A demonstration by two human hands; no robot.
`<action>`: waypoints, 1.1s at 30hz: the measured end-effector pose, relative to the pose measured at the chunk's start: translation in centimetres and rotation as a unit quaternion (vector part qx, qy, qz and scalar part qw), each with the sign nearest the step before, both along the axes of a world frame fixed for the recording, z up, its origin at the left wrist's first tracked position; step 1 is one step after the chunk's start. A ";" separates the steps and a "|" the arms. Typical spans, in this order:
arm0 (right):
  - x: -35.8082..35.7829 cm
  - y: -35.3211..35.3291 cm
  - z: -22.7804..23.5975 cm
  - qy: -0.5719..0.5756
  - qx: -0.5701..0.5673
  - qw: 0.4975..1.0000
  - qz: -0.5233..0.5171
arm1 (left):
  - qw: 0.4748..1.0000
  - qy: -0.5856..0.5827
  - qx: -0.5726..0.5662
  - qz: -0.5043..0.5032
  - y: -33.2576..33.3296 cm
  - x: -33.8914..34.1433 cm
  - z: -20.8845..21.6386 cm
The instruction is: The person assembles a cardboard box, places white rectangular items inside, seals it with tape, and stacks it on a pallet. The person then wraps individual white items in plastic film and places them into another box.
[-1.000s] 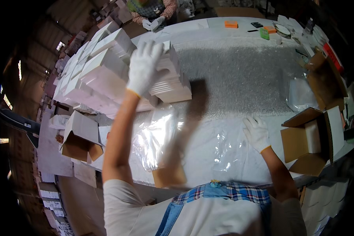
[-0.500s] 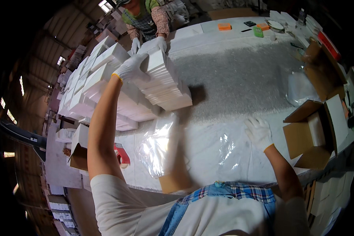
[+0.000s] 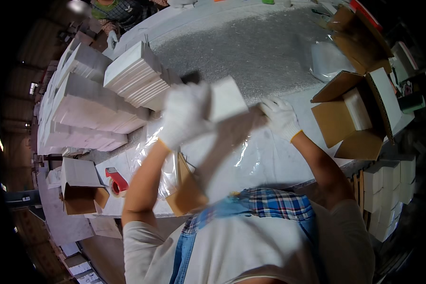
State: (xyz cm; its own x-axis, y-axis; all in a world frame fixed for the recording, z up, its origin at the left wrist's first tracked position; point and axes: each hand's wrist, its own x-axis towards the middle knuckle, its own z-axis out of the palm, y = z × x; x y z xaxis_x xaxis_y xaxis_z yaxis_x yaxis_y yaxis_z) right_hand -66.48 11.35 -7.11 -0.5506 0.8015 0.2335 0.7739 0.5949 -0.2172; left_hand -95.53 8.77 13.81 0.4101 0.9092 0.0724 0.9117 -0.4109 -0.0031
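My left hand [image 3: 185,116], in a white glove with a yellow cuff, is blurred by motion. It grips a white tile [image 3: 228,98] that extends from the glove's right side above the table. My right hand [image 3: 281,119], gloved alike, is just right of the tile with its fingers stretched out and holding nothing. Clear plastic bags [image 3: 245,149] lie on the white tabletop beneath and between the hands. Left of my left hand stands a tall stack of thin white tiles [image 3: 137,78], with bulkier white stacks [image 3: 92,104] behind and beside it.
An open cardboard box [image 3: 333,124] stands at right, with more clear bags [image 3: 330,61] beyond. Nearer left are another open box [image 3: 83,173], a red tape dispenser [image 3: 118,182] and a cardboard piece [image 3: 187,189]. A co-worker [image 3: 123,14] stands at far left. White blocks [image 3: 386,184] are piled lower right.
My left hand has come from the top of the tile stack toward me, bringing a tile. My right hand has lifted toward the tile. The view has shifted, and the co-worker's hands have left the stack.
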 end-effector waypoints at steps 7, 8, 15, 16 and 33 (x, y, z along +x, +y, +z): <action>1.1 0.7 -1.8 0.005 -0.016 1.000 -0.001 | 0.980 -0.011 -0.200 0.017 -3.9 8.4 -9.7; 1.1 1.1 -1.8 0.010 -0.018 1.000 -0.002 | 0.980 -0.022 -0.196 0.011 -3.8 8.6 -10.8; 1.3 3.1 -2.2 0.051 -0.075 0.994 -0.063 | 0.980 -0.018 -0.196 0.001 -2.9 8.9 -12.9; 1.2 3.1 -2.0 0.053 -0.081 0.993 -0.063 | 0.982 -0.020 -0.188 -0.002 -2.9 8.8 -13.2; 1.2 4.3 -1.8 0.072 -0.134 0.986 -0.066 | 0.981 0.001 -0.192 -0.018 -2.9 8.2 -13.4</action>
State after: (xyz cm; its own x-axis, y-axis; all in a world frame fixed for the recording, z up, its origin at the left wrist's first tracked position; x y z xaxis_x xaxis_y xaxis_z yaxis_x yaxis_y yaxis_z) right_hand -65.24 15.65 -8.94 -0.4137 0.9076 0.0720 0.7900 0.3972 -0.4670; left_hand -87.29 5.83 0.42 0.4417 0.8545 -0.2733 0.8969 -0.4139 0.1554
